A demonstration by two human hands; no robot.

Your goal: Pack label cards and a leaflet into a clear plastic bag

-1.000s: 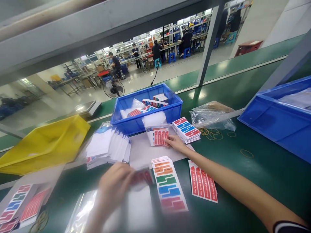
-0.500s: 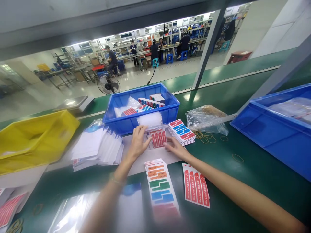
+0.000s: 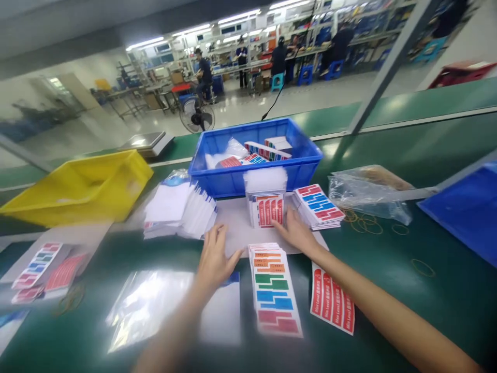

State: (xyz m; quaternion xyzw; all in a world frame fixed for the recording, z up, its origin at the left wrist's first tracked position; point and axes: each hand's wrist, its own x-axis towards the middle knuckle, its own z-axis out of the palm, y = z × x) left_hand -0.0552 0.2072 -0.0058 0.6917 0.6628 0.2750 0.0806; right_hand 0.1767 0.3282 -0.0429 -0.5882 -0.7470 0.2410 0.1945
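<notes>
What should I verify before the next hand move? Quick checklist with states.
1. Left hand free: ok, open and appears to hold nothing.
2. Right hand at packet: ok, thumb by its lower right corner.
3. Packet firmly gripped: cannot tell.
4. Multicolour sheets squared: not ok, far edges fanned.
5. Red sheets fully visible: not ok, right forearm overlaps them in view.
</notes>
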